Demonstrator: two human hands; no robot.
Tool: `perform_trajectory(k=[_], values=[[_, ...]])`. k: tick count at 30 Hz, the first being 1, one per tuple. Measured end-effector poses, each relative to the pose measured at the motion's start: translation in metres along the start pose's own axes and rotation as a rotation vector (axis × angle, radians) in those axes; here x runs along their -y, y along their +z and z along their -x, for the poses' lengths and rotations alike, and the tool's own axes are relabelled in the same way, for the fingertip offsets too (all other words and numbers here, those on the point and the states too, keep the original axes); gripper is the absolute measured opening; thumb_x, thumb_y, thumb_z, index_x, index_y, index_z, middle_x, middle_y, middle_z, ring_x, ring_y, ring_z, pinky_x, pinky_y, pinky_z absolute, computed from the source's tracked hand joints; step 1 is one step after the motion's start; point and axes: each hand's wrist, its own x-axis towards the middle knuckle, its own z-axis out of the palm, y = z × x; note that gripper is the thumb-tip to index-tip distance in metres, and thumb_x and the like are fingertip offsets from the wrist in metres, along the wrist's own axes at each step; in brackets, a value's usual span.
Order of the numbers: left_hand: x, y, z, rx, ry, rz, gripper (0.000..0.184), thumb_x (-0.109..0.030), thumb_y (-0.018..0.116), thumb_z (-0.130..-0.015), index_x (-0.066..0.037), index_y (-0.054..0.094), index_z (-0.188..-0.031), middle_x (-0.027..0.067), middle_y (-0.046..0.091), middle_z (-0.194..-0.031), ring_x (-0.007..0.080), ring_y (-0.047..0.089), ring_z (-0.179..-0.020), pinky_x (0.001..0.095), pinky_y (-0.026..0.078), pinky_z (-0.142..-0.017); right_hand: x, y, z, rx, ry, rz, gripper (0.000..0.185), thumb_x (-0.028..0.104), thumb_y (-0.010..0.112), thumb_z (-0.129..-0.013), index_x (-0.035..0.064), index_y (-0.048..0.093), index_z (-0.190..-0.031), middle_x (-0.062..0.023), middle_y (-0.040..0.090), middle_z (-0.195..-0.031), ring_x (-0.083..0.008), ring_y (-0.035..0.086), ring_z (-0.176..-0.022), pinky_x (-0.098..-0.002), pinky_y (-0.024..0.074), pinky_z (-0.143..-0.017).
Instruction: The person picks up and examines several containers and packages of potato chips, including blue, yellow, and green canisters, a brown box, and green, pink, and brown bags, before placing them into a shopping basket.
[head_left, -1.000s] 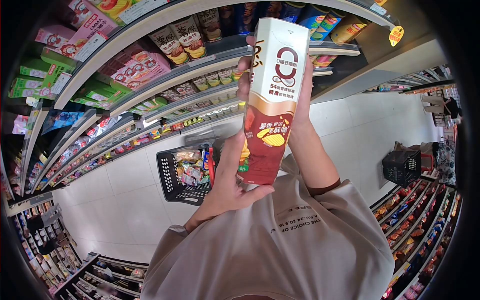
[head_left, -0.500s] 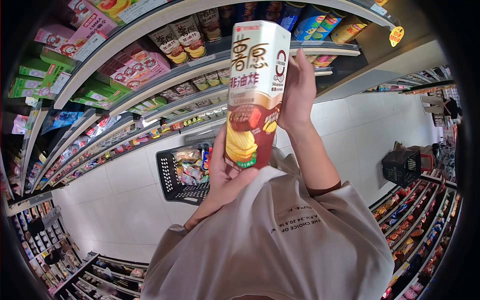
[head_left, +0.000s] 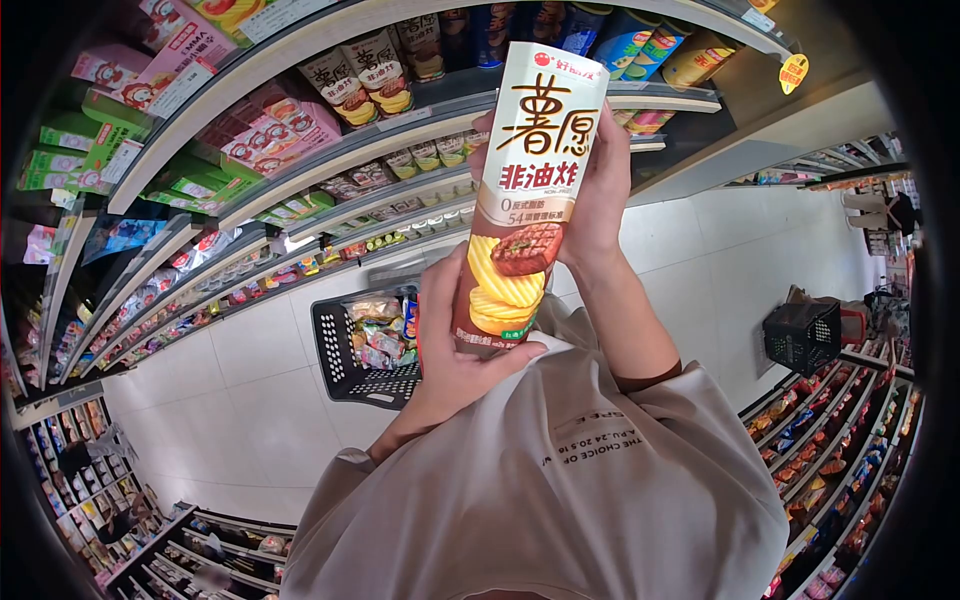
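A tall potato chip carton (head_left: 530, 200), white above and brown below with ridged chips and grilled meat printed on it, is held up in front of my chest. It leans with its top to the right, and a broad printed face is toward me. My left hand (head_left: 455, 340) wraps the lower end, thumb across the bottom edge. Round the upper right side is my right hand (head_left: 603, 190), its fingers partly hidden behind the carton. Similar white and brown cartons (head_left: 378, 75) stand on the shelf just beyond.
A black shopping basket (head_left: 335, 355) with several snack packs is below my left arm. Stocked shelves (head_left: 300, 165) curve across the front and left. Another dark basket (head_left: 800, 335) is at the right, near a snack rack (head_left: 840, 450). Pale floor tiles (head_left: 240, 420) lie between.
The carton has turned about its long axis, so a broad face now shows squarely where an edge faced me before. Its top has tipped right. Fingers of my right hand now show behind its left side.
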Motion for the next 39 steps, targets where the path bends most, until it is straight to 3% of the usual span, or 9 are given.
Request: perform_trajectory(k=[12, 14, 18, 22, 24, 29, 34, 36, 39], values=[[0.009, -0.005, 0.004, 0.044, 0.027, -0.029, 0.101, -0.015, 0.085, -0.062, 0.004, 0.024, -0.140, 0.0172, 0.043, -0.127, 0.0269, 0.047, -0.116, 0.0375, 0.039, -0.096, -0.004, 0.004, 0.005, -0.016, 0.026, -0.010, 0.058, 0.045, 0.023, -0.095, -0.0009, 0.049, -0.120, -0.0201, 0.064, -0.097, -0.0293, 0.066, -0.079, -0.0395, 0.0548, -0.071], [0.011, -0.002, 0.001, 0.037, -0.163, 0.233, 0.097, -0.008, 0.081, -0.068, 0.004, 0.020, -0.141, 0.0161, 0.042, -0.133, 0.0235, 0.046, -0.121, 0.0347, 0.039, -0.099, -0.012, 0.002, 0.008, 0.000, 0.038, -0.021, 0.044, 0.038, 0.034, -0.098, 0.0027, 0.053, -0.114, -0.0089, 0.062, -0.105, -0.0145, 0.062, -0.093, -0.0294, 0.0499, -0.083], [0.068, -0.030, 0.008, 0.065, -0.630, 0.440, 0.070, 0.003, 0.068, -0.078, -0.003, 0.032, -0.138, 0.0107, 0.050, -0.125, 0.0177, 0.056, -0.109, 0.0308, 0.051, -0.087, -0.093, -0.045, 0.002, -0.004, 0.169, 0.376, 0.042, 0.032, 0.044, -0.096, -0.0028, 0.050, -0.118, -0.0121, 0.060, -0.111, -0.0179, 0.056, -0.105, -0.0315, 0.0404, -0.096], [0.133, -0.068, 0.063, -0.350, -0.790, 0.541, 0.051, -0.001, 0.064, -0.083, -0.007, 0.042, -0.128, 0.0057, 0.059, -0.109, 0.0163, 0.064, -0.087, 0.0280, 0.057, -0.069, -0.142, -0.098, 0.037, 0.646, 0.480, 1.090, 0.052, 0.033, 0.056, -0.090, -0.0041, 0.048, -0.126, -0.0210, 0.058, -0.117, -0.0277, 0.057, -0.109, -0.0356, 0.0444, -0.092], [0.154, -0.094, 0.088, -0.518, -0.808, 0.386, 0.051, -0.006, 0.067, -0.082, -0.010, 0.043, -0.127, 0.0043, 0.060, -0.102, 0.0153, 0.064, -0.082, 0.0271, 0.055, -0.065, -0.164, -0.127, 0.064, 0.680, 0.502, 1.307, 0.053, 0.035, 0.057, -0.089, -0.0033, 0.051, -0.124, -0.0237, 0.058, -0.117, -0.0304, 0.057, -0.108, -0.0362, 0.0443, -0.092], [0.264, -0.169, 0.190, -0.746, -0.843, 0.258, 0.055, -0.004, 0.072, -0.076, -0.012, 0.042, -0.122, 0.0030, 0.059, -0.078, 0.0097, 0.052, -0.051, 0.0241, 0.041, -0.042, -0.175, -0.159, 0.082, 0.697, 0.844, 1.291, 0.057, 0.045, 0.048, -0.091, 0.0000, 0.050, -0.124, -0.0229, 0.055, -0.121, -0.0344, 0.051, -0.116, -0.0387, 0.0395, -0.098], [0.309, -0.183, 0.238, -0.766, -1.091, -0.002, 0.033, -0.002, 0.068, -0.076, -0.009, 0.049, -0.102, 0.0027, 0.056, -0.067, 0.0111, 0.050, -0.046, 0.0237, 0.036, -0.038, -0.183, -0.168, 0.080, 0.660, 0.784, 1.380, 0.058, 0.047, 0.046, -0.091, -0.0001, 0.049, -0.124, -0.0212, 0.060, -0.114, -0.0362, 0.055, -0.110, -0.0381, 0.0416, -0.095], [0.333, -0.195, 0.263, -0.664, -1.391, 0.295, 0.054, 0.009, 0.069, -0.069, -0.011, 0.045, -0.113, 0.0050, 0.054, -0.066, 0.0140, 0.048, -0.043, 0.0280, 0.034, -0.034, -0.177, -0.159, 0.077, 0.641, 0.796, 1.388, 0.053, 0.043, 0.048, -0.092, -0.0015, 0.053, -0.120, -0.0210, 0.062, -0.113, -0.0340, 0.058, -0.108, -0.0367, 0.0445, -0.092], [0.366, -0.201, 0.292, -0.573, -1.536, 0.153, 0.060, 0.002, 0.075, -0.066, -0.016, 0.047, -0.117, 0.0049, 0.054, -0.067, 0.0166, 0.051, -0.047, 0.0312, 0.043, -0.036, -0.173, -0.157, 0.082, 0.614, 0.793, 1.380, 0.054, 0.043, 0.048, -0.093, -0.0030, 0.052, -0.120, -0.0218, 0.062, -0.112, -0.0349, 0.058, -0.107, -0.0372, 0.0445, -0.093]])
